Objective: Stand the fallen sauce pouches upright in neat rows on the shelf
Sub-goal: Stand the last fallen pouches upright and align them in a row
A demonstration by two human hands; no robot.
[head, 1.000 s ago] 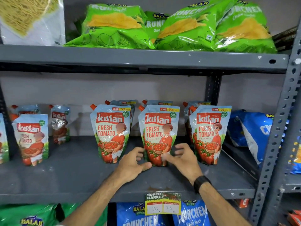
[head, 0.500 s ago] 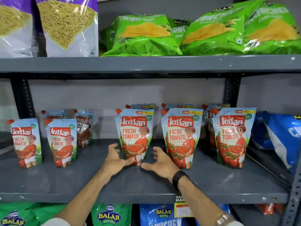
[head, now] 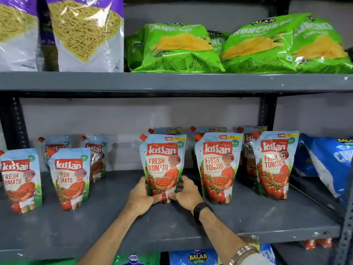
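Several Kissan tomato ketchup pouches stand upright on the grey middle shelf [head: 172, 226]. My left hand [head: 141, 199] and my right hand [head: 188, 196] clasp the base of the front middle pouch [head: 163, 165] from both sides. To its right stand two more front pouches, one in the middle [head: 218, 169] and one further right [head: 275, 165], with others partly hidden behind them. At the left, two front pouches, one at the edge [head: 20, 180] and one beside it [head: 69, 178], stand before two smaller-looking ones at the back.
Green chip bags [head: 183, 48] and noodle-snack bags [head: 86, 33] lie on the upper shelf. Blue chip bags [head: 328, 165] lean at the right end of the middle shelf. More snack bags fill the shelf below. A grey upright post [head: 343, 241] stands at the right.
The camera has swung left. My hands left the centre pouch, moved left with fingers apart, and now close on the base of the neighbouring pouch.
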